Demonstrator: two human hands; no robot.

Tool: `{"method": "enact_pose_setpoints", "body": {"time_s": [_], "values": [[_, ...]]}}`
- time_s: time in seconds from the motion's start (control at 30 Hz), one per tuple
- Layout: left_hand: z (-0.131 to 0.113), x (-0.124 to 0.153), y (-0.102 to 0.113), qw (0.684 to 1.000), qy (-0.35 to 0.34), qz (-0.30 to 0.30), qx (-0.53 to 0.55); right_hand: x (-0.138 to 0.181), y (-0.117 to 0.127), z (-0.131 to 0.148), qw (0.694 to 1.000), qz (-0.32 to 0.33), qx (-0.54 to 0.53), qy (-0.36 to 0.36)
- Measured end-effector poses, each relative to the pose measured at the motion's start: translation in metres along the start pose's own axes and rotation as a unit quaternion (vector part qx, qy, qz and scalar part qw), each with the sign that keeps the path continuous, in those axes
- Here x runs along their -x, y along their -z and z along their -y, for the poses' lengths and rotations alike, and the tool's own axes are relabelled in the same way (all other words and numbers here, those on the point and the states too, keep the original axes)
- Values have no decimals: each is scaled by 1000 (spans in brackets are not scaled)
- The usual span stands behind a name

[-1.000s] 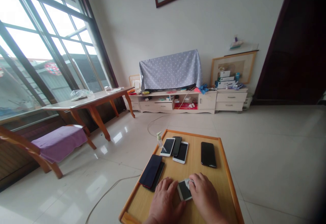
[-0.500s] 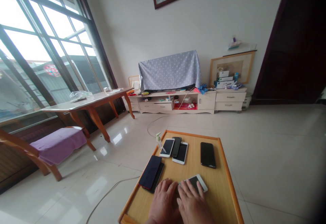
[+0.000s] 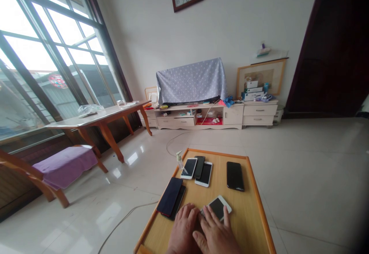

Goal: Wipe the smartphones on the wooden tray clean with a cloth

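Observation:
A white smartphone [image 3: 217, 207] with a dark screen lies tilted on the small wooden table [image 3: 250, 223]. Across its near part rests my right hand [image 3: 216, 229], fingers spread and thumb out to the left. My left hand [image 3: 184, 225] is beside the phone's near left end, its fingers bent and close together. What those fingertips hold, if anything, is hidden. Left of that hand, a dark blue phone [image 3: 170, 196] overlaps a black phone [image 3: 179, 204]. Another black phone [image 3: 235, 176] lies alone to the right.
At the table's far left are a white phone [image 3: 189, 168], a dark phone [image 3: 199, 167], a second white phone [image 3: 204, 174] and a clear pump bottle [image 3: 179, 161]. A chair with a purple cloth [image 3: 66, 165] stands left. A low cabinet [image 3: 233, 114] lines the wall.
The white smartphone under my right hand has shifted slightly up and left. My right hand's fingers have spread wider, with the thumb now showing. My left hand has barely moved.

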State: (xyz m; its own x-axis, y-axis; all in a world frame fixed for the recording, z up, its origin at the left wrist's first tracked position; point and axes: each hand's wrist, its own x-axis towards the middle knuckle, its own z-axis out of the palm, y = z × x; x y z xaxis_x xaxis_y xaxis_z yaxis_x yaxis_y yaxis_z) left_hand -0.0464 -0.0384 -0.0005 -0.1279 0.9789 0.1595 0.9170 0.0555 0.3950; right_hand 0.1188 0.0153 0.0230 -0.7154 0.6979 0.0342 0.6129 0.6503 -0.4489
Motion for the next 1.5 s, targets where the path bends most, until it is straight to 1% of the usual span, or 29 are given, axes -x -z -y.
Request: {"method": "enact_pose_setpoints", "body": {"time_s": [0.07, 0.17, 0.23, 0.27, 0.4, 0.47, 0.5, 0.57, 0.7, 0.77, 0.8, 0.87, 0.97, 1.03, 1.1, 1.17, 1.27, 1.3, 1.37, 1.5], "values": [[-1, 1, 0, 1000, -8, -14, 3, -2, 4, -5, 1000, -18, 1, -2], [-3, 2, -1, 999, -34, -42, 0, -9, 11, -22, 996, -67, 31, -44], [-3, 3, -3, 998, -39, -51, -4, -12, 9, -29, 993, -88, 49, -65], [-2, 2, -3, 998, -37, -51, -6, -12, 6, -29, 993, -90, 51, -63], [3, -1, -4, 1000, -11, -14, -3, -8, -15, -15, 998, -64, 22, 11], [3, -2, -2, 1000, 3, 3, -1, -5, -20, -9, 998, -50, 7, 40], [3, -2, -1, 1000, 5, 4, -1, -5, -19, -9, 998, -49, 3, 43], [0, -1, 0, 1000, -4, -10, -6, -7, -13, -15, 998, -61, 5, 21], [-7, 2, 2, 999, -28, -46, -5, -17, 6, -37, 990, -105, 44, -77], [-7, 2, 1, 998, -31, -49, -2, -19, 9, -41, 987, -115, 57, -96], [-7, 2, 1, 998, -31, -49, -1, -19, 9, -39, 988, -112, 56, -89], [-5, 1, 0, 999, -27, -40, -1, -15, 4, -28, 994, -92, 35, -54], [-3, -1, 0, 1000, -9, -11, -5, -7, -3, -11, 999, -37, -11, 6], [-4, -1, 1, 1000, -1, -3, -7, -5, -4, -8, 999, -31, -17, 10], [-6, 0, 2, 1000, -6, -14, -7, -8, -1, -16, 998, -62, 4, -17], [-7, 1, 2, 999, -17, -31, -4, -13, 5, -30, 993, -101, 34, -60], [-7, 2, 0, 998, -26, -50, -2, -17, 9, -44, 986, -121, 62, -98], [-6, 2, -1, 998, -27, -54, -2, -16, 8, -44, 987, -117, 62, -96], [-3, 1, -3, 998, -25, -52, -6, -12, 3, -36, 993, -92, 43, -66], [4, -1, -6, 1000, -15, -11, -10, 0, -9, -14, 999, -28, -28, 29]]}}
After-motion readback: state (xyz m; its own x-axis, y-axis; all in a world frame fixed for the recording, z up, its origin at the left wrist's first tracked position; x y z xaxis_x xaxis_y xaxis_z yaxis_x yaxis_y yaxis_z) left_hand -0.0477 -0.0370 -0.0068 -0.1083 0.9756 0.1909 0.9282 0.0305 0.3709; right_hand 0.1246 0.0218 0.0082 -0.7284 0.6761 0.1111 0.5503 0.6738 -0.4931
